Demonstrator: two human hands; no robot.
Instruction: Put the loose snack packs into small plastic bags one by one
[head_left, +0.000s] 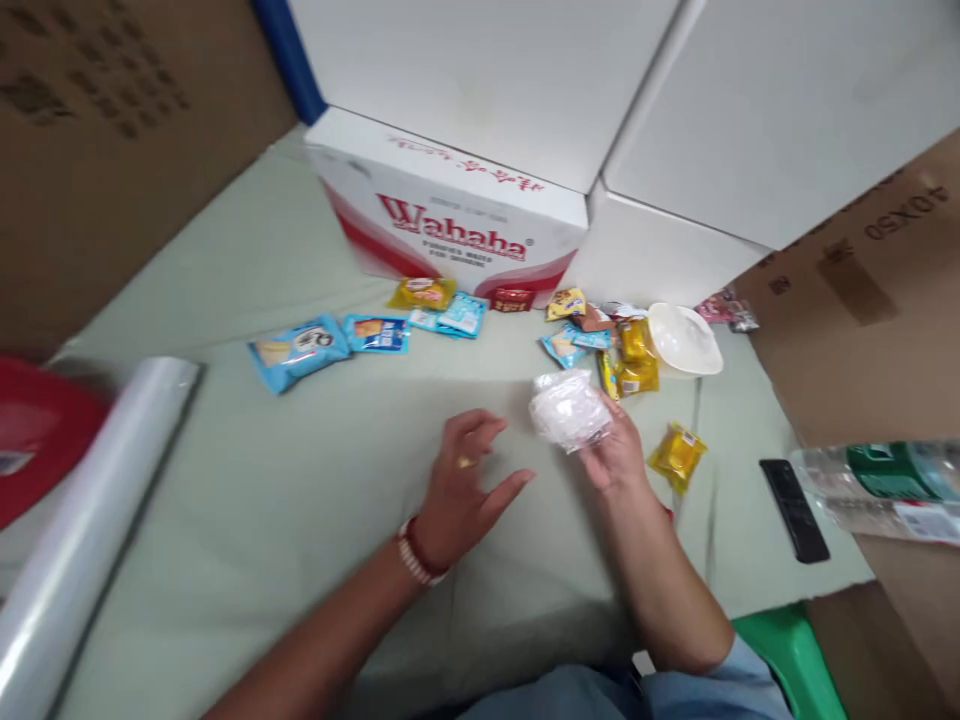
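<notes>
My right hand (619, 450) grips a crumpled bundle of clear plastic (570, 410) from its right side, holding it above the green-grey cloth. What the plastic may contain is hard to make out. To the left of the bundle, my left hand (469, 490) is empty, with its thumb and fingers apart and slightly curled. A ring and a beaded bracelet show on that hand and wrist. Just beyond the bundle lie yellow packets (636, 370) and a light blue snack packet (562, 345). Another yellow packet (677, 457) rests right of my right wrist.
A Wahaha carton (457, 215) stands at the back, with blue snack packets (300, 350) before it. A white bowl (684, 340) sits at the back right. A phone (795, 510) and plastic bottle (885, 485) are far right; a plastic film roll (97, 530) lies left.
</notes>
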